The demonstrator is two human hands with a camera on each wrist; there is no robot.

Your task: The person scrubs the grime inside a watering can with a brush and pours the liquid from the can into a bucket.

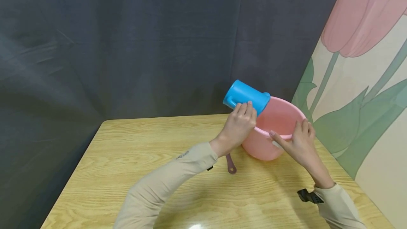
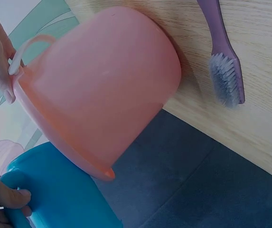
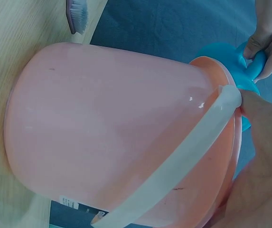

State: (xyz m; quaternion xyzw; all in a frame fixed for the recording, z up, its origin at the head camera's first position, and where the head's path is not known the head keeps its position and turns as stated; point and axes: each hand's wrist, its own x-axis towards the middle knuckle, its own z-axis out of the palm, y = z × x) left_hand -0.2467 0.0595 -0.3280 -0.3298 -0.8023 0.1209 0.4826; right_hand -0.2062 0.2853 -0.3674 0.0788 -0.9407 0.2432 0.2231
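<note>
My left hand (image 1: 239, 124) grips the handle of a blue plastic jug (image 1: 248, 94). The jug is tipped over, with its mouth at the rim of a pink bucket (image 1: 264, 146). Whether anything comes out of the jug cannot be seen. My right hand (image 1: 300, 142) holds the bucket's near right rim, thumb and fingers on either side of the edge. A white carrying handle (image 3: 173, 159) hangs down the bucket's outside. Behind my left forearm lies a purple scrubbing brush (image 2: 225, 78) with pale bristles; only its handle end shows in the head view.
The bucket is at the back right of a light wooden table (image 1: 133, 154). A dark grey curtain (image 1: 159, 45) hangs behind the table. On the right is a wall painted with tulips (image 1: 359, 17).
</note>
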